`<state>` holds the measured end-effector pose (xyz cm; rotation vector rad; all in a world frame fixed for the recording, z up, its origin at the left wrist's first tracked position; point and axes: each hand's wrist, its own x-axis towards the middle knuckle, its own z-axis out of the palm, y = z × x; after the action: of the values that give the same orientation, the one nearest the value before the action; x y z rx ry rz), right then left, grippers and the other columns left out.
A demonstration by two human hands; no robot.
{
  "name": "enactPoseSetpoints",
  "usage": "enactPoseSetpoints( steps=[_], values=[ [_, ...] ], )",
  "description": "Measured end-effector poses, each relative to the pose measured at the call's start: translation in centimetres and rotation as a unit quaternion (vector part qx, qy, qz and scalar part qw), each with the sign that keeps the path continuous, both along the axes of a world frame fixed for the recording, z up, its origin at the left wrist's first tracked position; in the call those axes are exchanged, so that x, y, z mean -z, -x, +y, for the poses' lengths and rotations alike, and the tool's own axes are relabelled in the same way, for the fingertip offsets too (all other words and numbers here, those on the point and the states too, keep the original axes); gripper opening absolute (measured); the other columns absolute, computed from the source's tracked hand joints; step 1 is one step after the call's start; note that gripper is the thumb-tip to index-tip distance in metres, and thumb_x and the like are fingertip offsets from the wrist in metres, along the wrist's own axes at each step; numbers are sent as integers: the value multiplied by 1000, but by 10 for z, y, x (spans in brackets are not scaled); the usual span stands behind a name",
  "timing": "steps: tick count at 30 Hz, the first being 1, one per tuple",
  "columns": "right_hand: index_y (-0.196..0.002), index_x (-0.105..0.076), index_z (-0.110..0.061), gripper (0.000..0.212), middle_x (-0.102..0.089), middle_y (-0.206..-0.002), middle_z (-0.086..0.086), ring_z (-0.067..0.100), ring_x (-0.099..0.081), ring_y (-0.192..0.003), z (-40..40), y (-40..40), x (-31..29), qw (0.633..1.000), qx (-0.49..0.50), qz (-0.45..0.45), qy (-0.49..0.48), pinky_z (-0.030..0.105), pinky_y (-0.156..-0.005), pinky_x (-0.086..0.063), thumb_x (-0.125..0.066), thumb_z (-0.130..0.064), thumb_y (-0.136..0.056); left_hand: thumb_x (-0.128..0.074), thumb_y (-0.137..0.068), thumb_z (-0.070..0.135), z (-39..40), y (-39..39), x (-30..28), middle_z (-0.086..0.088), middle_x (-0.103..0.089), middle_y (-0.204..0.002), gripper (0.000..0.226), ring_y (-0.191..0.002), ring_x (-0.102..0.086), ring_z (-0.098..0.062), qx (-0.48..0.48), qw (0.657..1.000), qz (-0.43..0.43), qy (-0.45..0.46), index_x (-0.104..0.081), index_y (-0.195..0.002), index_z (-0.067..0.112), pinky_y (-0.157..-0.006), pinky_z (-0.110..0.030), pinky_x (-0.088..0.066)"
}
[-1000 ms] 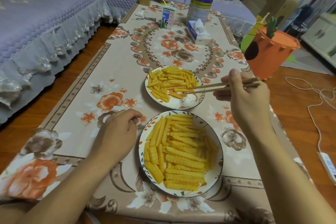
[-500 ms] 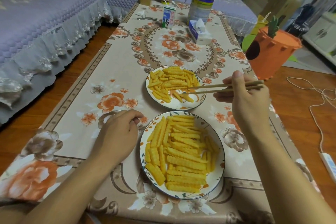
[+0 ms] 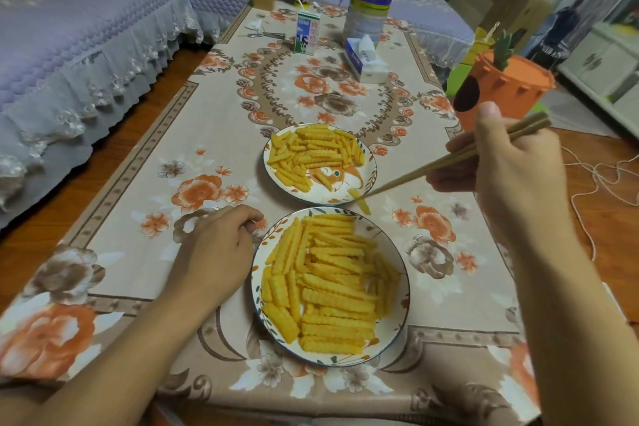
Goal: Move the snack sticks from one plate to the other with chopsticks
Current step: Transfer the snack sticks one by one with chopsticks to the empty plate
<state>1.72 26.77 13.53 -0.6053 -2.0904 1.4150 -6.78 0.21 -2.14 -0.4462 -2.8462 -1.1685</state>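
At the tips of the pair of brown wooden chopsticks (image 3: 449, 162) one yellow crinkle-cut snack stick (image 3: 360, 203) is pinched, hanging over the gap between the two plates, just off the near rim of the far white plate with an orange cat picture (image 3: 370, 162) and above the far rim of the near white floral-rimmed plate (image 3: 403, 273). The right hand (image 3: 508, 169) has its grip curled round the chopsticks' upper ends, thumb raised. Left of that grip, across the near plate, the left hand (image 3: 216, 249) rests on the flower-patterned table (image 3: 193, 135) with fingers curled under, holding nothing that shows, just beside the plate's rim. Both plates carry heaps of snack sticks; the near heap is fuller
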Motion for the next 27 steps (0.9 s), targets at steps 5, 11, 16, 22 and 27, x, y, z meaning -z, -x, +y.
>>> enactPoseSetpoints(
  steps=[5, 11, 16, 22, 27],
  values=[
    [-86, -69, 0, 51, -73, -67, 14, 25, -75, -60, -1, -23, -15, 995, -35, -79, -44, 34, -58, -64, -43, -38, -108, -43, -98, 4, -2, -5, 0, 9, -66, -102, 39, -99, -53, -12, -4, 1000, -14, 4, -70, -117, 24, -78, -30, -39],
    [-90, -72, -3, 43, -74, -68, 13, 22, -75, -58, 2, -21, -3, 991, -51, -107, -60, 30, -55, -63, -50, -37, -106, -45, -98, 4, -6, -12, -1, 9, -66, -103, 39, -101, -56, -14, 2, 1000, -4, 6, -70, -118, 26, -80, -34, -45],
    [-89, -70, -2, 46, -73, -69, 18, 27, -75, -60, 9, -24, -9, 996, -41, -77, -22, 33, -56, -64, -47, -38, -106, -45, -97, 3, -6, -12, 0, 9, -66, -105, 40, -103, -57, -14, 3, 1000, -6, 9, -70, -118, 27, -80, -32, -44],
    [-89, -69, 4, 53, -72, -69, 20, 28, -74, -59, 9, -16, 1, 995, -46, -85, -8, 34, -56, -64, -44, -39, -108, -46, -97, 4, -4, -13, -1, 11, -65, -106, 41, -102, -56, -11, 6, 1000, -9, 16, -69, -119, 28, -78, -31, -43],
    [-89, -69, 1, 50, -72, -68, 16, 29, -75, -61, 17, -15, -2, 998, -30, -55, -3, 33, -57, -64, -44, -38, -108, -45, -95, 2, -6, -12, 0, 12, -65, -106, 43, -103, -57, -11, 9, 1000, -8, 11, -70, -118, 27, -81, -31, -44]
  ],
)
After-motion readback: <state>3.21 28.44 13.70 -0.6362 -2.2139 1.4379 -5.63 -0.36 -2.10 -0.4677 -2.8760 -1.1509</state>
